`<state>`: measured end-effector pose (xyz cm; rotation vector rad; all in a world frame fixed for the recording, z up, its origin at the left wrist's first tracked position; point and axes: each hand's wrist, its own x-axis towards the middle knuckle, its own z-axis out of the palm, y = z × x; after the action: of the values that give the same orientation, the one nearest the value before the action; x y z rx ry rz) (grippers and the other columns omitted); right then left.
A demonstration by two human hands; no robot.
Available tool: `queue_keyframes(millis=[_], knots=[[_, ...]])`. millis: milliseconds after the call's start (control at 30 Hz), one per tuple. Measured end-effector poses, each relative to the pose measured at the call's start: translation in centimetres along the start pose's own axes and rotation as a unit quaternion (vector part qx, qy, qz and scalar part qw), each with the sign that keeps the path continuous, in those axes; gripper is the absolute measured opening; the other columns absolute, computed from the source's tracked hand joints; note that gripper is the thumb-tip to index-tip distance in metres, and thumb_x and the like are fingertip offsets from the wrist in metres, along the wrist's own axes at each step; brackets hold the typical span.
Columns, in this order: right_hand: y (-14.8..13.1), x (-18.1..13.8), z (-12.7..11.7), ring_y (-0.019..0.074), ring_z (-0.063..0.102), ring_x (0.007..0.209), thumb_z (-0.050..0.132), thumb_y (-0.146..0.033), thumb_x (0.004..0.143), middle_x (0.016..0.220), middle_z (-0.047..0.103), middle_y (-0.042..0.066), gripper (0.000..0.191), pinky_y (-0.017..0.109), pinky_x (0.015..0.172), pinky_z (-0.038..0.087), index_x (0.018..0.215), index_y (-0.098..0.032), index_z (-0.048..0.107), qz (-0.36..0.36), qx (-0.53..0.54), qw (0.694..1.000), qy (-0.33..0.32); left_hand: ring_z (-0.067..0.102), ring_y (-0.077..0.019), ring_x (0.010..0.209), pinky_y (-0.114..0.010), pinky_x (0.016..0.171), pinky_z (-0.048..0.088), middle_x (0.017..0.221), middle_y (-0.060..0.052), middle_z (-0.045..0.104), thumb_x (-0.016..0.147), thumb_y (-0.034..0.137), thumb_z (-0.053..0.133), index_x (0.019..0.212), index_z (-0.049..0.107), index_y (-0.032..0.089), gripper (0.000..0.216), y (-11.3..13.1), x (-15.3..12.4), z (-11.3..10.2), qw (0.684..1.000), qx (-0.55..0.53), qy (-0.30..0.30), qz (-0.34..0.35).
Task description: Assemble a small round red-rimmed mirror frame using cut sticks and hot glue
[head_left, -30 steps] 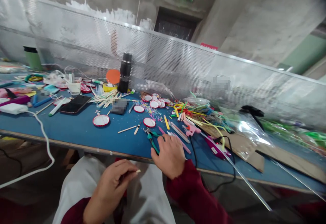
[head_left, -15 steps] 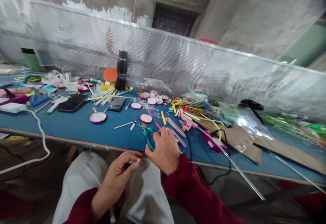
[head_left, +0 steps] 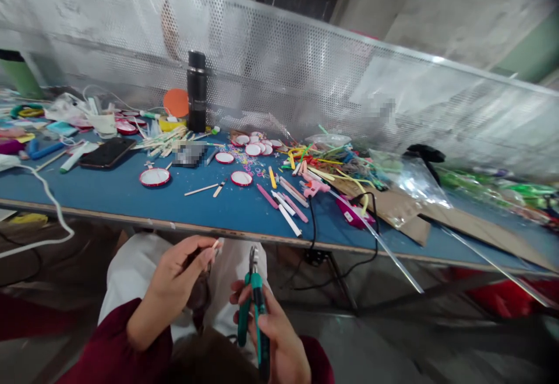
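My left hand (head_left: 174, 282) is over my lap below the table edge, its fingers pinched on a small wooden stick piece (head_left: 215, 245). My right hand (head_left: 273, 337) grips green-handled pliers (head_left: 254, 302) upright, jaws pointing up, just right of the stick piece. Both hands sit in front of the blue table (head_left: 131, 197). On it lie red-rimmed round discs (head_left: 154, 176), loose wooden sticks (head_left: 201, 189) and pink and white sticks (head_left: 283, 203).
A black flask (head_left: 197, 91) stands at the back by the perforated metal screen (head_left: 305, 81). A phone (head_left: 107, 152), a white cable (head_left: 48, 209), a pink glue gun (head_left: 317, 189) with a black cord, cardboard (head_left: 437, 218) and plastic bags clutter the table.
My right hand took the green pliers off the table and brought them down over my lap. The view tilted down. My left hand stayed pinched on the stick piece.
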<state>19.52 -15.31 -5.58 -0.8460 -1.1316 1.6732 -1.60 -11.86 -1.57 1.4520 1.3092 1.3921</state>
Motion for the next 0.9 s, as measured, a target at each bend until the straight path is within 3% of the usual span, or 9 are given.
queue_keyframes(millis=[100, 167, 233, 333, 500, 733, 900], knots=[[0.1, -0.1, 0.5, 0.0296, 0.06, 0.106, 0.072, -0.052, 0.068, 0.119, 0.063, 0.011, 0.039, 0.038, 0.084, 0.051, 0.092, -0.023, 0.062, -0.016, -0.074, 0.997, 0.003, 0.053, -0.0122, 0.066, -0.023, 0.06, 0.045, 0.078, -0.002, 0.062, 0.092, 0.041, 0.057, 0.1, 0.07, 0.017, 0.027, 0.4, 0.1, 0.1, 1.0, 0.013, -0.002, -0.001], [-0.7, -0.1, 1.2, 0.0274, 0.061, 0.107, 0.07, -0.035, 0.069, 0.119, 0.063, 0.009, 0.027, 0.037, 0.086, 0.051, 0.091, -0.024, 0.058, -0.035, -0.165, 0.986, -0.005, 0.051, -0.0119, 0.065, -0.022, 0.06, 0.043, 0.076, -0.001, 0.06, 0.093, 0.041, 0.056, 0.098, 0.069, 0.017, 0.027, 0.7, 0.2, 0.3, 1.0, 0.022, -0.012, 0.001], [-1.7, -0.2, 2.0, 0.0264, 0.058, 0.114, 0.062, -0.016, 0.067, 0.124, 0.06, 0.008, 0.028, 0.037, 0.096, 0.048, 0.094, -0.024, 0.058, -0.093, -0.278, 0.956, 0.009, 0.049, -0.0118, 0.064, -0.023, 0.059, 0.042, 0.074, -0.001, 0.058, 0.094, 0.042, 0.055, 0.095, 0.069, 0.017, 0.028, 0.9, 0.2, 0.4, 0.999, 0.027, -0.027, -0.005], [-2.9, -0.2, 2.9, 0.0272, 0.051, 0.126, 0.053, -0.005, 0.064, 0.132, 0.054, 0.009, 0.047, 0.042, 0.108, 0.041, 0.108, -0.022, 0.058, -0.18, -0.42, 0.889, 0.046, 0.047, -0.0117, 0.062, -0.023, 0.058, 0.039, 0.071, 0.0, 0.056, 0.094, 0.044, 0.053, 0.093, 0.067, 0.017, 0.03, 0.9, 0.3, 0.6, 0.998, 0.01, -0.048, -0.031], [-3.9, 0.3, 2.7, 0.0299, 0.049, 0.123, 0.054, -0.005, 0.065, 0.13, 0.052, 0.012, 0.042, 0.047, 0.105, 0.042, 0.104, -0.02, 0.056, -0.188, -0.529, 0.826, 0.048, 0.041, -0.0114, 0.059, -0.023, 0.055, 0.034, 0.066, 0.002, 0.05, 0.096, 0.047, 0.05, 0.087, 0.064, 0.018, 0.034, 0.8, 0.2, 0.8, 0.996, -0.004, -0.073, -0.049], [-4.2, 0.8, 2.4, 0.0293, 0.052, 0.113, 0.052, -0.007, 0.064, 0.121, 0.057, 0.012, 0.037, 0.047, 0.099, 0.045, 0.099, -0.019, 0.055, -0.193, -0.541, 0.818, 0.024, 0.049, -0.0134, 0.072, -0.024, 0.066, 0.041, 0.079, -0.001, 0.058, 0.099, 0.044, 0.045, 0.09, 0.063, 0.019, 0.032, 0.8, 0.2, 0.8, 0.992, 0.028, -0.12, -0.02], [-4.5, 0.7, 2.7, 0.0285, 0.053, 0.115, 0.05, -0.006, 0.065, 0.12, 0.058, 0.012, 0.039, 0.046, 0.1, 0.045, 0.102, -0.019, 0.055, -0.203, -0.53, 0.823, 0.026, 0.056, -0.0153, 0.075, -0.024, 0.068, 0.044, 0.082, -0.002, 0.064, 0.097, 0.04, 0.046, 0.09, 0.065, 0.019, 0.029, 1.2, 0.6, 0.8, 0.992, 0.076, -0.104, 0.012]])
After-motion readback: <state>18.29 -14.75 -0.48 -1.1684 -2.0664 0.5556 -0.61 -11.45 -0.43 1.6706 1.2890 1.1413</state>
